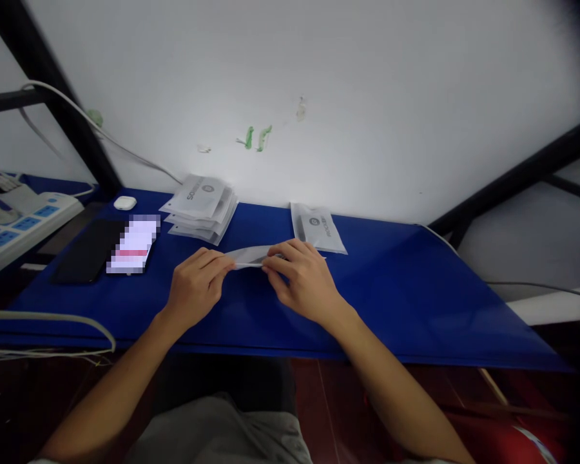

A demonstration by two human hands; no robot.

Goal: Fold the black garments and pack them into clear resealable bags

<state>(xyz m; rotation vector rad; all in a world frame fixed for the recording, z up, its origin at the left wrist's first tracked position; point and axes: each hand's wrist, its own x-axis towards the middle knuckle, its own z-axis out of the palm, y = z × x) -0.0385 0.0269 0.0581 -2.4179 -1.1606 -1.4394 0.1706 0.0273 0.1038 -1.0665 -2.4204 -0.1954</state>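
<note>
A frosted plastic bag (pixel 249 257) is stretched between my two hands above the blue table. Its near edge runs from one set of fingertips to the other, and the far side bulges upward. My left hand (pixel 198 282) pinches the bag's left end between thumb and fingers. At the other end, my right hand (pixel 300 274) is closed on the edge and covers part of the bag. Just beyond my right hand lies another printed frosted bag (pixel 325 233). A stack of similar bags (pixel 203 200) sits farther back, to the left, against the wall.
A phone with a lit, blurred screen (pixel 134 245) lies left on the blue table (pixel 415 290), beside a dark flat device (pixel 89 251). Behind them is a white earbud case (pixel 124 203). A power strip (pixel 24 229) with plugs stands far left. Black metal bars (pixel 517 171) slant at both sides.
</note>
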